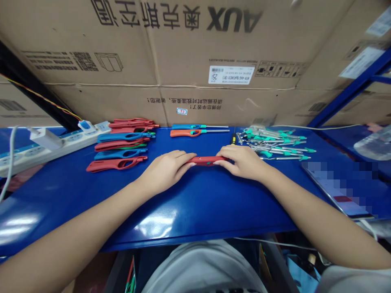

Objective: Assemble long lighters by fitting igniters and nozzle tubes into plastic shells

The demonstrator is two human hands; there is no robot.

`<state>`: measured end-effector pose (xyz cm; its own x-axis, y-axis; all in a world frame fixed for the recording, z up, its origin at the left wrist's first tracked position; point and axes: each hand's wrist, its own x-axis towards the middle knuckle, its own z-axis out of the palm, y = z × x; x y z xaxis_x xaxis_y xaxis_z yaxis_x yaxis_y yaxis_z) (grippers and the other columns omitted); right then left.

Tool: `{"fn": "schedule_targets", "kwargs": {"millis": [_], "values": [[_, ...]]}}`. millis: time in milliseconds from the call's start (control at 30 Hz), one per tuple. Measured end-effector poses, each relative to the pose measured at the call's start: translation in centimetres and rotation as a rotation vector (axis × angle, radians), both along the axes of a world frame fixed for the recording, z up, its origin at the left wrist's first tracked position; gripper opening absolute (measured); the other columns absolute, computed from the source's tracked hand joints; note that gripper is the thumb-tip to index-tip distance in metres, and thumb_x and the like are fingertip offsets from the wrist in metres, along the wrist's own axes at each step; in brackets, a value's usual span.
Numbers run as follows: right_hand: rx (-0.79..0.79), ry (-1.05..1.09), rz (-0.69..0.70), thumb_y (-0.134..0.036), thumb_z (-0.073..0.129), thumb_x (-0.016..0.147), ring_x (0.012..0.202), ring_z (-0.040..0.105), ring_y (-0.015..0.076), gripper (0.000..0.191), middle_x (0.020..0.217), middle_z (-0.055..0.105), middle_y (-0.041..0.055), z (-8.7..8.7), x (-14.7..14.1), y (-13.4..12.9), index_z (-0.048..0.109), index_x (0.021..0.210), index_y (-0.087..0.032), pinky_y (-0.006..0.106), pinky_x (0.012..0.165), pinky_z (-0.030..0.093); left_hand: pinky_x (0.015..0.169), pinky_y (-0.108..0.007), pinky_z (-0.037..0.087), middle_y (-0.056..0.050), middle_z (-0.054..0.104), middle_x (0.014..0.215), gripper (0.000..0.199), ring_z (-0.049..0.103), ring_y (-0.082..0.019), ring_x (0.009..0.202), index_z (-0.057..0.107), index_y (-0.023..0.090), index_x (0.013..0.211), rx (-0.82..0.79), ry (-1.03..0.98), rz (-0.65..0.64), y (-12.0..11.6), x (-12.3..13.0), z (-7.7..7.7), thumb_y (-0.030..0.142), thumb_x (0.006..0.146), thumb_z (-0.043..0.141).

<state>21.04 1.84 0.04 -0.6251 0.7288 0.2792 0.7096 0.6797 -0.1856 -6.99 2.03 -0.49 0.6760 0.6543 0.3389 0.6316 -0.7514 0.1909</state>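
Both hands hold one red lighter casing [205, 160] level above the middle of the blue table. My left hand [168, 169] pinches its left end between thumb and fingers. On its right end my right hand [242, 161] is closed the same way. Red and blue casings [114, 164] lie stacked at the left. Behind the hands rest a blue lighter [186, 127] and an orange lighter [185, 133] with metal tubes. Several metal rods with green parts [282, 150] are piled right of my right hand. A yellow and black tool [233, 138] lies just behind that hand, partly hidden.
Cardboard boxes [183, 53] stand upright along the table's back edge. A white power strip [73, 140] with plugs is at the left. On the right lies a phone or tablet [336, 191], partly pixelated. The blue table [195, 207] ends close to the person's lap.
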Motion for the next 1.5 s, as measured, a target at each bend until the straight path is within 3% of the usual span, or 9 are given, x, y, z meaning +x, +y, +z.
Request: {"fn": "schedule_targets", "kwargs": {"millis": [100,267,433,500,767,1033,1200,1333,1500], "values": [[-0.009,-0.071,-0.063,-0.040,0.040,0.105,0.081,0.064,0.0223,0.038,0.086,0.071,0.0082,-0.1,-0.4,-0.2,0.065,0.087,-0.018,0.033,0.069,0.041,0.079,-0.032,0.055,-0.010,0.067,0.119,0.043,0.068,-0.023,0.099,0.055,0.022,0.140,0.030,0.029,0.008,-0.2,0.2,-0.1,0.043,0.102,0.049],[-0.088,-0.060,-0.048,-0.039,0.035,0.106,0.075,0.063,0.0214,0.045,0.079,0.069,0.0078,-0.3,-0.7,-0.1,0.063,0.078,-0.018,0.034,0.067,0.042,0.081,-0.034,0.054,-0.010,0.069,0.118,0.042,0.068,-0.026,0.102,0.055,0.020,0.139,0.115,0.181,0.027,-0.5,0.3,-0.1,0.042,0.103,0.048],[-0.171,0.184,0.203,-0.038,0.049,0.103,0.110,0.064,0.0225,0.032,0.121,0.069,0.0091,-0.5,-0.5,0.1,0.064,0.124,-0.021,0.039,0.097,0.049,0.079,-0.035,0.054,-0.008,0.075,0.107,0.039,0.072,-0.025,0.094,0.063,0.021,0.127,0.058,0.195,-0.009,-0.7,0.3,0.4,0.045,0.105,0.043],[-0.155,0.250,0.255,-0.037,0.052,0.101,0.115,0.063,0.0219,0.032,0.125,0.068,0.0081,-0.7,-0.7,0.0,0.064,0.129,-0.024,0.040,0.102,0.048,0.079,-0.034,0.054,-0.008,0.076,0.107,0.038,0.073,-0.025,0.094,0.064,0.020,0.124,0.015,0.182,-0.042,-0.9,0.3,0.5,0.045,0.106,0.041],[-0.014,0.336,0.254,-0.028,0.049,0.103,0.099,0.070,0.0199,0.026,0.107,0.076,0.0074,-1.5,-1.5,-0.4,0.071,0.115,-0.020,0.036,0.089,0.055,0.075,-0.036,0.054,-0.007,0.074,0.101,0.038,0.073,-0.026,0.091,0.063,0.019,0.118,-0.128,0.188,-0.060,-1.3,0.6,0.7,0.044,0.106,0.037],[0.141,0.094,0.308,-0.031,0.048,0.104,0.096,0.069,0.0197,0.027,0.110,0.076,0.0064,-1.0,-2.3,-0.6,0.070,0.113,-0.018,0.035,0.083,0.048,0.068,-0.033,0.052,-0.006,0.069,0.101,0.034,0.071,-0.024,0.084,0.062,0.019,0.111,-0.115,0.262,0.034,-2.8,1.9,0.9,0.041,0.107,0.037],[0.173,-0.084,0.114,-0.047,0.060,0.096,0.112,0.061,0.0283,0.041,0.128,0.067,0.0109,-0.1,-0.7,0.0,0.064,0.128,-0.021,0.044,0.096,0.042,0.065,-0.034,0.050,-0.005,0.068,0.103,0.032,0.070,-0.024,0.083,0.062,0.020,0.113,-0.063,0.287,0.073,-2.0,1.4,0.8,0.039,0.106,0.037],[0.222,-0.236,-0.169,-0.037,0.069,0.090,0.117,0.057,0.0348,0.049,0.130,0.064,0.0145,0.3,2.2,1.3,0.056,0.132,-0.017,0.049,0.098,0.040,0.063,-0.033,0.048,-0.006,0.068,0.105,0.033,0.069,-0.025,0.084,0.062,0.020,0.112,-0.012,0.297,0.133,-0.8,0.3,1.0,0.040,0.106,0.037],[0.268,-0.336,-0.250,-0.026,0.060,0.093,0.105,0.060,0.0324,0.010,0.108,0.071,0.0097,0.5,4.1,2.3,0.065,0.100,-0.020,0.051,0.098,0.037,0.062,-0.032,0.045,-0.005,0.068,0.107,0.032,0.069,-0.025,0.087,0.061,0.021,0.118,0.007,0.267,0.162,0.2,-0.4,1.1,0.040,0.106,0.039]]}}
